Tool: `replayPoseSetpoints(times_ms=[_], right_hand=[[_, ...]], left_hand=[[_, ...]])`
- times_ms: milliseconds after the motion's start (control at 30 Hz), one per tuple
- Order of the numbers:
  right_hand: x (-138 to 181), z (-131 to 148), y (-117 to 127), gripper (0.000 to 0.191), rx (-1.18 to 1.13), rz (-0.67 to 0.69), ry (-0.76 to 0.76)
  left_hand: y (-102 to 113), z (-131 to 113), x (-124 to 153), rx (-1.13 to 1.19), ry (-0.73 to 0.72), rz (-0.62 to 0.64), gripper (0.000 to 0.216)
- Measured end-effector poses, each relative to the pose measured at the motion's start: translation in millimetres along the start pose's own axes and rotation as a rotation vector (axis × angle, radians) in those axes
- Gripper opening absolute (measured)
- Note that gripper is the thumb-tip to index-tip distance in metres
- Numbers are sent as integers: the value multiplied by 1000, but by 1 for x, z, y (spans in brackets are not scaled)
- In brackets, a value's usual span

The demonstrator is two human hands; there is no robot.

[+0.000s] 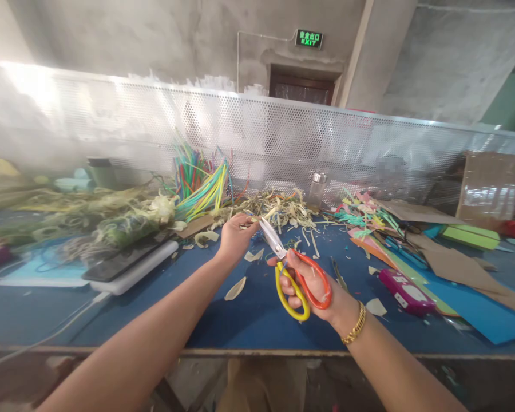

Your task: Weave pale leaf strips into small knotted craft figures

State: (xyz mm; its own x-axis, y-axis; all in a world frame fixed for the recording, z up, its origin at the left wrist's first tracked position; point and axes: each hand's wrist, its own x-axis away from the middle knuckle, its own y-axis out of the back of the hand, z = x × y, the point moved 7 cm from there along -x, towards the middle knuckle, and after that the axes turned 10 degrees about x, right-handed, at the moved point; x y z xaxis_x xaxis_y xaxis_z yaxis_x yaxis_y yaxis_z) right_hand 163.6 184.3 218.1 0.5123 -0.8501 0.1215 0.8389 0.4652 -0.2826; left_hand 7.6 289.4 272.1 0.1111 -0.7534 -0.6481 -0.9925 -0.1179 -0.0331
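Observation:
In my right hand is a pair of scissors with one red and one yellow handle loop. Its blades point away and to the left, their tips beside the fingers of my left hand. Those fingers are pinched together. A pale bit shows at their ends, but I cannot tell it from the heap behind. That heap of dried, husk-like strips lies just beyond both hands. A loose pale husk piece rests on the blue tabletop, below my left hand.
Coloured stems stand behind on the left, near a phone on a white power bank. A clear bottle stands by the perforated metal screen. To the right are a purple box, coloured sheets and cardboard.

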Motion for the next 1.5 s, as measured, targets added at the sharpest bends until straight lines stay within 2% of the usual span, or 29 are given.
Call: replayPoseSetpoints(times_ms=[267, 367, 433, 567, 733, 800, 900, 1100, 1233, 1367, 1500], right_hand=[[0, 1, 0, 48, 0, -27, 27], [0, 2, 0, 47, 5, -46, 86], [1, 8, 4, 47, -9, -123, 162], [7, 28, 26, 48, -26, -410, 364], [5, 52, 46, 59, 322, -590, 459], [0, 64, 47, 59, 516, -622, 533], [-10, 80, 39, 52, 795, -659, 643], [-32, 91, 19, 42, 1089, -626, 734], [-41, 88, 19, 42, 1088, -612, 724], [-48, 88, 26, 38, 910, -585, 705], [-47, 95, 34, 39, 790, -616, 712]], left_hand=[[-1, -6, 0, -27, -13, 7, 14], [0, -4, 1, 14, 49, -6, 15], [1, 2, 3, 78, 144, -40, 17], [-1, 15, 8, 218, 339, -49, 23], [-12, 22, 12, 309, 436, 58, 22], [-16, 19, 13, 262, 418, 103, 22], [-19, 9, 13, 115, 311, 142, 21], [-20, -9, 10, -106, 61, 211, 14], [-21, -14, 9, -187, -19, 261, 11], [-27, -16, 12, -254, -85, 347, 12], [-25, -11, 12, -257, -34, 319, 12]])
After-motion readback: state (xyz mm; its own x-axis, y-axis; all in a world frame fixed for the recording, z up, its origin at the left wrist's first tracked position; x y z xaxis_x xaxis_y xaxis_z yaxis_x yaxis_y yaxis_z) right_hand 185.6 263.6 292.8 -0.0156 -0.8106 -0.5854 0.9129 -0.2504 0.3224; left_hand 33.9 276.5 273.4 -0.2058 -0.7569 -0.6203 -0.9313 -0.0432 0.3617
